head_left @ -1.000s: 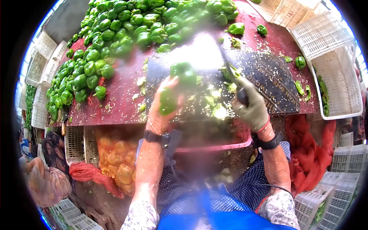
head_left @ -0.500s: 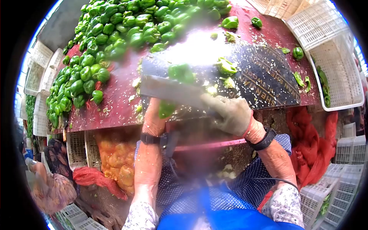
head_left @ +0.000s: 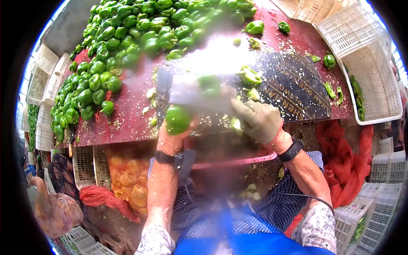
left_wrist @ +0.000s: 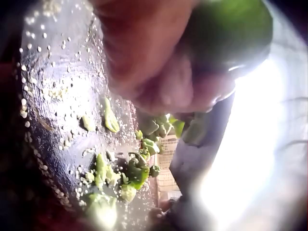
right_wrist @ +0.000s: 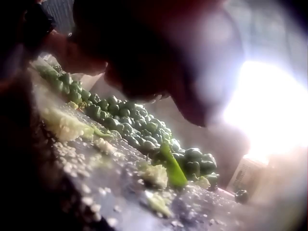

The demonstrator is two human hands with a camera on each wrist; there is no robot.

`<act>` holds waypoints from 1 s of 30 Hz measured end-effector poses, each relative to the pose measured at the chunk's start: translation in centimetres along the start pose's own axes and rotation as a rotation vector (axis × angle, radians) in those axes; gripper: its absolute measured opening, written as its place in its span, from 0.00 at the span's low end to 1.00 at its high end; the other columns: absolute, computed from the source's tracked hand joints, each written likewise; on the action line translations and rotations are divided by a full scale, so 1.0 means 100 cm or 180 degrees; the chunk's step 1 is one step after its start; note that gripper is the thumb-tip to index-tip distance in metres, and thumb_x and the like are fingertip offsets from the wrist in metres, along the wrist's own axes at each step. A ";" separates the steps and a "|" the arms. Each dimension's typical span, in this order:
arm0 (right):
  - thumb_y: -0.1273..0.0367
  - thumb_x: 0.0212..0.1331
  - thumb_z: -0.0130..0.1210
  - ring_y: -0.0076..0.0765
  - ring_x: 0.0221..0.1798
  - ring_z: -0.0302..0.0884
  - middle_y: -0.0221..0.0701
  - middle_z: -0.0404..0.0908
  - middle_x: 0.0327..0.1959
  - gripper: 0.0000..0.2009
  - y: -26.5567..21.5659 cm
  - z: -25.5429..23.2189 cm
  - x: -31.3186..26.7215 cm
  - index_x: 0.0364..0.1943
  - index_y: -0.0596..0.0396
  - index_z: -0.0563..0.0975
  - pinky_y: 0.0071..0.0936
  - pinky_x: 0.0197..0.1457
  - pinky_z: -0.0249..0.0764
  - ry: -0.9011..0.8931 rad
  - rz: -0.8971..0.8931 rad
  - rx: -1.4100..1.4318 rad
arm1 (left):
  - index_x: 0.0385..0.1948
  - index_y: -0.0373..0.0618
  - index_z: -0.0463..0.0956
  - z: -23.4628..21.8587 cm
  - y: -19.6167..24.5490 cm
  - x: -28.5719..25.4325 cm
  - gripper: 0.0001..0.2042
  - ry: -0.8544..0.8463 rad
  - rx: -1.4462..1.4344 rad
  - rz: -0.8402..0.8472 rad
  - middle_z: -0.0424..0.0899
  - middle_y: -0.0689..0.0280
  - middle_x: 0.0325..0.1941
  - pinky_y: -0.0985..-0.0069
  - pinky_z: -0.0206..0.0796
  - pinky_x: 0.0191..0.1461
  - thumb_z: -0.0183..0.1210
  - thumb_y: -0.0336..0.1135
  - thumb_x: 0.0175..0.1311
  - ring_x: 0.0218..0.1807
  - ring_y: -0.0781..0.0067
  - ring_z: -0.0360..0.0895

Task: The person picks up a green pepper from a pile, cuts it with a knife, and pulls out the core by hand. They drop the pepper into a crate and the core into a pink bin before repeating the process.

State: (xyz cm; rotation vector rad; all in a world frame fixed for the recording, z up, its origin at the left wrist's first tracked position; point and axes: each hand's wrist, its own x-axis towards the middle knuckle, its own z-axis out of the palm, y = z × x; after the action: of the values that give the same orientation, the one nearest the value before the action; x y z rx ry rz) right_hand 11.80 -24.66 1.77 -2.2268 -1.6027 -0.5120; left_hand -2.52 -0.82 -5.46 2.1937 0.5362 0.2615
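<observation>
A green bell pepper (head_left: 177, 120) is in my bare left hand (head_left: 169, 140), gripped low over the front of the black board (head_left: 293, 85). My gloved right hand (head_left: 261, 123) holds a broad-bladed knife; its pale blade (head_left: 191, 95) points left, just beyond the pepper. Another green pepper shape (head_left: 209, 84) overlaps the blade, blurred. In the left wrist view the fingers (left_wrist: 178, 86) curl under the pepper (left_wrist: 231, 33). The right wrist view is mostly dark around the hand. Cut pepper pieces (head_left: 250, 75) and pale cores lie on the board among scattered seeds.
A large heap of green peppers (head_left: 123, 32) covers the table's back and left. White plastic crates (head_left: 374, 91) stand at the right. Below the table's front edge sits a pink tub (head_left: 255, 160), beside a net sack of yellowish produce (head_left: 127, 174) and red netting (head_left: 344, 170).
My right hand has swung the knife from upright at the right to lying leftward near the pepper. Cut pieces were left on the board. The left-hand pepper has turned and risen slightly.
</observation>
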 end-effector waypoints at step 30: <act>0.66 0.66 0.52 0.25 0.43 0.76 0.32 0.79 0.41 0.13 -0.007 0.045 0.015 0.52 0.55 0.73 0.24 0.41 0.75 -0.0581 0.2466 0.5360 | 0.55 0.40 0.75 0.020 0.077 0.015 0.15 -0.0581 -0.2071 0.0149 0.81 0.74 0.43 0.89 0.66 0.40 0.50 0.37 0.73 0.37 0.90 0.73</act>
State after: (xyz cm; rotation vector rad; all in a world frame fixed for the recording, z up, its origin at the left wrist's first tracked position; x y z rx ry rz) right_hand 11.98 -21.09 -1.42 -1.2195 -0.4922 0.9445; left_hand 1.72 -5.83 -0.73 1.5766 0.2475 0.2189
